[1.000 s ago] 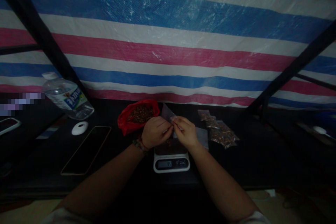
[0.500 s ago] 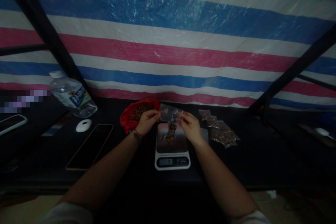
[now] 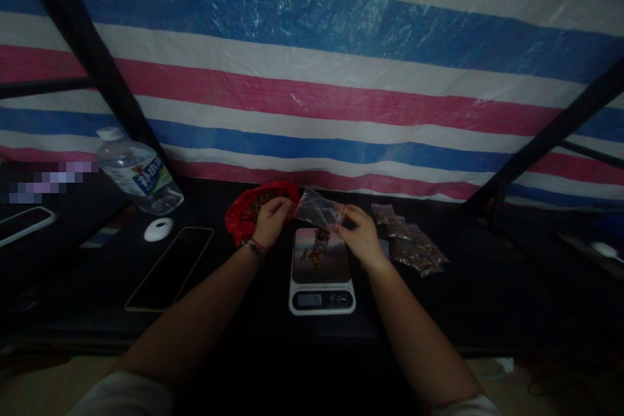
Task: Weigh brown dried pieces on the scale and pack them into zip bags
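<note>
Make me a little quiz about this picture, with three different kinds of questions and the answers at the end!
1. True or false: the red bag is closed.
2. What are the loose brown pieces lying on? A) a phone B) a scale C) a bottle
3. Fill in: the hand nearer the red bag is the person's ____ one.

Key: 1 false; 2 B; 3 left.
</note>
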A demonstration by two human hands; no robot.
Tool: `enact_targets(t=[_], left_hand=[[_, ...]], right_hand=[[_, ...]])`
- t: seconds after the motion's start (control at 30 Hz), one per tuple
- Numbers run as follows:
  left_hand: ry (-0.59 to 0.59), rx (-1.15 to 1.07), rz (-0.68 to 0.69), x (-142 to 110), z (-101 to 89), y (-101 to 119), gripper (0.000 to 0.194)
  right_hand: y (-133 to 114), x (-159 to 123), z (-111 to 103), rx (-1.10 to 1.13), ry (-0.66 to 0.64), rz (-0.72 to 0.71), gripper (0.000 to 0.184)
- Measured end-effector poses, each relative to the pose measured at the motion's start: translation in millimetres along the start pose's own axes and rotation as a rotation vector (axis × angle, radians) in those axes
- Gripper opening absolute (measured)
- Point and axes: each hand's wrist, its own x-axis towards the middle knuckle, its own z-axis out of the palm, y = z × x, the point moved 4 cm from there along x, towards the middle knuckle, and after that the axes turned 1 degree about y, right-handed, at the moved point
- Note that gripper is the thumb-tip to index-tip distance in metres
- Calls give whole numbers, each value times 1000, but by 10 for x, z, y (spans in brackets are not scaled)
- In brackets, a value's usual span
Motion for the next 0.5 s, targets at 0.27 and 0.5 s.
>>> enact_targets(t=[0.27, 0.5], left_hand=[[-136, 555, 721, -191, -31, 572, 54], [-408, 747, 737, -255, 159, 752, 72]], right_hand=[[-81, -22, 47, -64, -73, -55, 37], [-207, -69, 136, -65, -151, -188, 33]])
